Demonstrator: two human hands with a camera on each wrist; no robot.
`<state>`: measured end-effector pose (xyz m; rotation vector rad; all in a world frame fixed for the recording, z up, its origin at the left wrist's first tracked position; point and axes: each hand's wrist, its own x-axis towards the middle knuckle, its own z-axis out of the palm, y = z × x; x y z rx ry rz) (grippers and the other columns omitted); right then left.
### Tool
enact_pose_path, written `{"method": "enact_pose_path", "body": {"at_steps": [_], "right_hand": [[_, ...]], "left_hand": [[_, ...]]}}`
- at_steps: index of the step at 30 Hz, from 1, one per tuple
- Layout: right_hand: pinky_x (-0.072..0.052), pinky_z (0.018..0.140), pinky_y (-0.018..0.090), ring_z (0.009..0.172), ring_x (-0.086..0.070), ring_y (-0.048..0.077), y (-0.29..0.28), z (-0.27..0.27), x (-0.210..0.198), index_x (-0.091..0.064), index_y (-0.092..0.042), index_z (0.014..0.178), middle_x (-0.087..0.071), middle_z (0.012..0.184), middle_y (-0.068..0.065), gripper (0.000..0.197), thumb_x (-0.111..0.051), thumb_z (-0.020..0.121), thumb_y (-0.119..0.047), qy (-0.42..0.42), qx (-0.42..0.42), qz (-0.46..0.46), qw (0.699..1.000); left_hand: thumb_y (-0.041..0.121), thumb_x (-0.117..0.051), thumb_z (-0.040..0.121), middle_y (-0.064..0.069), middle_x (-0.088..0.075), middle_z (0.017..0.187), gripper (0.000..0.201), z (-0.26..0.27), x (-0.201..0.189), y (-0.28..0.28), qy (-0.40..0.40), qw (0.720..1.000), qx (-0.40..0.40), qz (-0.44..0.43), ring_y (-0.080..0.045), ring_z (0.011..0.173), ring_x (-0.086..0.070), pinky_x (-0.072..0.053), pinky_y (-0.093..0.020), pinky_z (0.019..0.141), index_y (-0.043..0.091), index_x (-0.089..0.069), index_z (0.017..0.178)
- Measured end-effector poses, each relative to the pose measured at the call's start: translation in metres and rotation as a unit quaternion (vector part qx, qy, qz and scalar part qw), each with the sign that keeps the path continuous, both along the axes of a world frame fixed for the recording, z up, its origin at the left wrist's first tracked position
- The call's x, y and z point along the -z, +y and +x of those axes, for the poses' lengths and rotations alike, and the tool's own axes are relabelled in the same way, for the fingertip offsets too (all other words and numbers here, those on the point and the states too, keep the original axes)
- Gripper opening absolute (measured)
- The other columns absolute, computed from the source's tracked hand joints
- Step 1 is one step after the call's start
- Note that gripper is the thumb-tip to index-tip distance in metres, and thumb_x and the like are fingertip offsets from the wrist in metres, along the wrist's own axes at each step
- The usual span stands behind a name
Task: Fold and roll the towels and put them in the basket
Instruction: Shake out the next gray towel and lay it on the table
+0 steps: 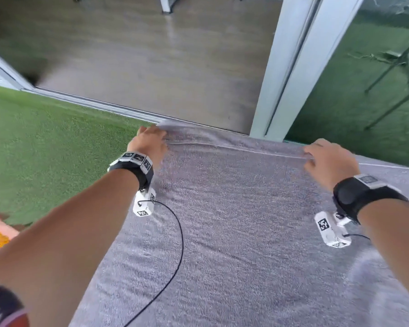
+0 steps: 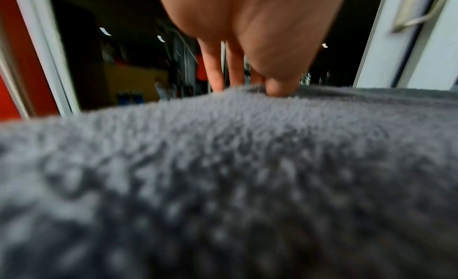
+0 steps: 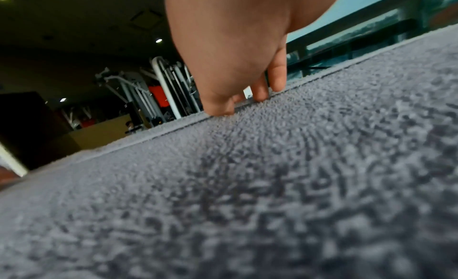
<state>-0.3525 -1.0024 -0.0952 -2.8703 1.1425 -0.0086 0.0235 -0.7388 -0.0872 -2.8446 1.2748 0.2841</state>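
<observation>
A grey terry towel (image 1: 222, 220) lies spread flat on the green turf and fills the lower middle of the head view. My left hand (image 1: 155, 138) pinches its far left corner, thumb on top and fingers behind the edge (image 2: 247, 87). My right hand (image 1: 316, 156) pinches the hem of the far edge further right, thumb on the towel (image 3: 247, 185) and fingers past the hem (image 3: 247, 103). The far edge is slightly lifted between the two hands. No basket is in view.
Green turf (image 1: 45, 138) lies to the left of the towel. A metal door track (image 1: 99, 105) and a wooden floor (image 1: 151, 55) lie beyond it. A white door frame (image 1: 288, 67) stands at the far right. A black cable (image 1: 181, 232) hangs over the towel.
</observation>
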Motion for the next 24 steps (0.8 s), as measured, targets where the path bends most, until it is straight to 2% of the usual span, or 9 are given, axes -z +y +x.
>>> {"method": "enact_pose_path", "body": {"at_steps": [3,6,8,10,15,18,21,22,24], "right_hand": [[-0.043,0.052,0.031,0.069,-0.057,0.031,-0.01,0.005,0.003,-0.071,-0.013,0.087,-0.058,0.083,0.005,0.009,-0.062,0.089,-0.015,0.016,-0.046,-0.037,0.998],[-0.047,0.052,0.033,0.064,-0.053,0.026,-0.025,0.01,-0.005,-0.065,-0.022,0.073,-0.053,0.075,-0.003,0.017,-0.065,0.089,-0.023,0.044,-0.067,-0.006,0.997],[-0.047,0.056,0.034,0.063,-0.053,0.025,-0.034,0.022,-0.018,-0.06,-0.028,0.064,-0.048,0.075,-0.005,0.024,-0.059,0.088,-0.025,0.052,-0.049,0.043,0.997],[-0.045,0.057,0.033,0.06,-0.054,0.024,-0.045,0.038,-0.031,-0.058,-0.022,0.062,-0.053,0.069,0.0,0.03,-0.047,0.089,-0.027,0.075,-0.006,0.076,0.994],[-0.04,0.059,0.031,0.065,-0.056,0.028,-0.063,0.066,-0.041,-0.052,-0.011,0.061,-0.061,0.068,0.009,0.032,-0.047,0.092,-0.016,0.098,0.089,0.108,0.985],[-0.053,0.079,0.033,0.091,-0.065,0.028,-0.056,0.071,-0.035,-0.074,-0.014,0.089,-0.07,0.099,0.009,0.022,-0.053,0.093,-0.009,0.139,0.099,0.103,0.98],[-0.048,0.102,0.036,0.126,-0.055,0.026,-0.043,0.065,-0.023,-0.062,-0.016,0.134,-0.054,0.144,0.002,0.04,-0.046,0.098,-0.009,0.109,0.112,0.12,0.98],[-0.048,0.101,0.036,0.125,-0.055,0.027,-0.034,0.063,-0.023,-0.058,-0.016,0.138,-0.053,0.145,0.002,0.041,-0.044,0.099,-0.013,0.066,0.133,0.147,0.978],[-0.054,0.085,0.036,0.104,-0.062,0.03,-0.015,0.051,-0.022,-0.058,-0.017,0.136,-0.06,0.134,0.006,0.04,-0.047,0.097,-0.019,-0.068,0.182,0.17,0.966]], "left_hand": [[0.024,-0.043,0.099,-0.003,-0.056,0.117,0.027,0.018,0.002,-0.003,-0.057,0.997,0.059,-0.002,-0.027,0.114,-0.052,-0.057,-0.047,0.083,0.018,-0.061,0.119],[0.028,-0.039,0.1,-0.001,-0.049,0.095,0.028,0.035,-0.007,-0.012,-0.054,0.991,0.12,0.015,-0.023,0.088,-0.056,-0.056,-0.04,0.07,0.012,-0.061,0.103],[0.032,-0.043,0.101,0.0,-0.044,0.092,0.027,0.05,-0.016,-0.023,-0.055,0.989,0.132,0.04,-0.019,0.089,-0.049,-0.054,-0.04,0.074,0.013,-0.062,0.1],[0.037,-0.049,0.099,-0.002,-0.046,0.093,0.027,0.064,-0.028,-0.04,-0.057,0.989,0.127,0.047,-0.021,0.09,-0.048,-0.054,-0.042,0.078,0.016,-0.066,0.1],[0.023,-0.052,0.098,-0.003,-0.069,0.092,0.02,0.09,-0.041,-0.092,-0.072,0.992,0.088,0.061,-0.024,0.079,-0.063,-0.052,-0.034,0.063,0.022,-0.071,0.101],[0.002,-0.053,0.092,-0.007,-0.068,0.114,0.032,0.101,-0.026,-0.102,-0.029,0.999,0.027,0.029,-0.031,0.096,-0.066,-0.057,-0.039,0.083,0.019,-0.068,0.114],[0.003,-0.048,0.093,-0.003,-0.065,0.125,0.041,0.104,-0.007,-0.093,0.017,0.997,0.047,0.058,-0.028,0.105,-0.064,-0.051,-0.03,0.079,0.021,-0.058,0.129],[0.008,-0.051,0.094,-0.005,-0.066,0.123,0.036,0.101,-0.004,-0.086,0.016,0.997,0.045,0.054,-0.028,0.104,-0.064,-0.051,-0.03,0.08,0.022,-0.061,0.125],[0.018,-0.056,0.095,-0.007,-0.069,0.116,0.024,0.091,-0.001,-0.071,0.026,0.999,0.034,0.017,-0.027,0.096,-0.065,-0.052,-0.032,0.078,0.022,-0.067,0.117]]}}
